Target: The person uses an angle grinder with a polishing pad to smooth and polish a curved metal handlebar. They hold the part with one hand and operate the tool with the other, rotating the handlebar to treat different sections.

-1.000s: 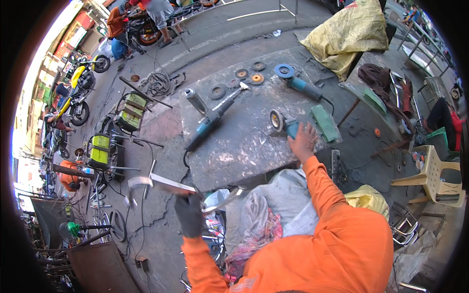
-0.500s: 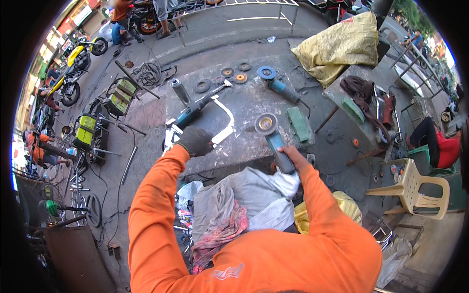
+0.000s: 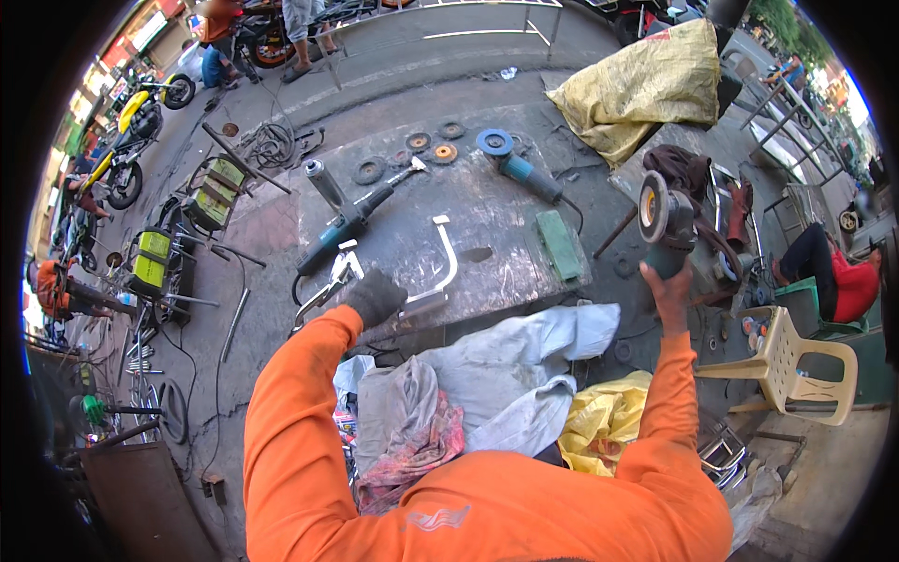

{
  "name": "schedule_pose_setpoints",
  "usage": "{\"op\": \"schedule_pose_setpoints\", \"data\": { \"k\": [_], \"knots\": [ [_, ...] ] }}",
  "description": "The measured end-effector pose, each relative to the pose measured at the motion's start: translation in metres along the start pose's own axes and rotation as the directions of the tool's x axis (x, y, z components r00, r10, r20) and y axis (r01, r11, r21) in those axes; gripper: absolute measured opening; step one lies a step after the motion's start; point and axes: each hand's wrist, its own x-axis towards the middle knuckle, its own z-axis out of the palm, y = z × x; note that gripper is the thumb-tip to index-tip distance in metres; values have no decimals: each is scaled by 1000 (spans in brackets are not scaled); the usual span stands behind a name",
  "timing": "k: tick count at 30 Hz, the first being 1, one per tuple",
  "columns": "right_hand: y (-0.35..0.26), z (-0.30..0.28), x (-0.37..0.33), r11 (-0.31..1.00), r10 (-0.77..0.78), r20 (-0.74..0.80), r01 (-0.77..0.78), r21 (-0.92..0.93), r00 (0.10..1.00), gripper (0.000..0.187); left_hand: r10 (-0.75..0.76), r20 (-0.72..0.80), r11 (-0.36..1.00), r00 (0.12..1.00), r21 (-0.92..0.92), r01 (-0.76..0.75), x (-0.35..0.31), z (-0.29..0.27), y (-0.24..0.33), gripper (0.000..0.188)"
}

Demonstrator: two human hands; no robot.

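My left hand, in a dark glove, is closed at the near end of a bent, silvery metal piece over the worktable. The piece curves away and to the right. My bare right hand grips an angle grinder by its body, raised beyond the table's right side with its disc facing left. Left of the metal piece lies a teal power tool with a long shaft. A blue-disc grinder rests at the table's far right. Another shiny metal part sits beside my left hand.
Several loose discs lie at the table's far side. A green block is on its right. Grey cloth covers the area before me. A beige plastic chair and a seated person are at right; yellow-green machines stand left.
My right hand has lifted the grinder up and to the right, turning its disc leftward. My left hand and the bent metal piece have shifted slightly nearer to me.
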Motion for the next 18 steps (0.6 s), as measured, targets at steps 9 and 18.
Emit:
{"op": "schedule_pose_setpoints", "data": {
  "k": [9,18],
  "knots": [
    [16,48,-132,354,536,553,-764,539,638,49,-394,-103,918,914,3,396,6,19,30,22],
    [-63,46,-139,224,253,727,-769,598,639,55,-413,-343,163,844,-939,-302,42,-131,155,53]
  ]
}}
